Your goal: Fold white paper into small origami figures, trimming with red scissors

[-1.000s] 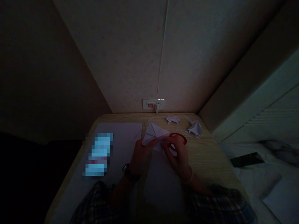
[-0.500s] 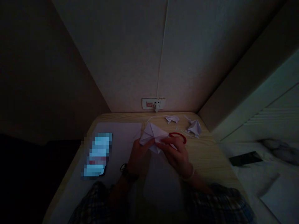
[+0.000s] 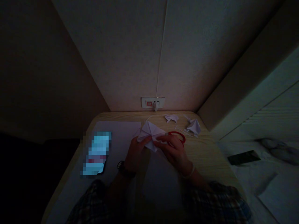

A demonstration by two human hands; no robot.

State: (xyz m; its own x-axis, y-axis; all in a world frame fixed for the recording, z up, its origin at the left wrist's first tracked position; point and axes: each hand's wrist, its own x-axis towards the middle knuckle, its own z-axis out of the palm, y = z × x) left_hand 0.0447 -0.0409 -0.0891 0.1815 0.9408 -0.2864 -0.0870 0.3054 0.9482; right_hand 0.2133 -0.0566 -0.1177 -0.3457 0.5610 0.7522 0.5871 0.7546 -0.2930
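A white sheet of folded paper [image 3: 149, 130], creased into several pointed flaps, is held between both hands above the wooden table. My left hand [image 3: 135, 152] grips its lower left side, the thumb pressed on the paper near the centre. At the right, my right hand [image 3: 174, 151] pinches the paper with thumb and index finger close to the middle crease. Partly hidden behind the right hand lies a pair of scissors with red handles [image 3: 178, 135]. Two folded paper figures, a small one [image 3: 171, 118] and a larger one [image 3: 193, 127], rest farther back on the right.
A lit phone [image 3: 98, 152] lies on a white sheet [image 3: 121, 130] at the left of the table [image 3: 203, 155]. Behind the table, a wall socket [image 3: 153, 102] holds a plug with a white cable. A dark flat object [image 3: 244, 157] lies on the white surface at right.
The folded paper and both hands have shifted slightly to the left, the paper lying a little flatter. The whole view has also moved a little.
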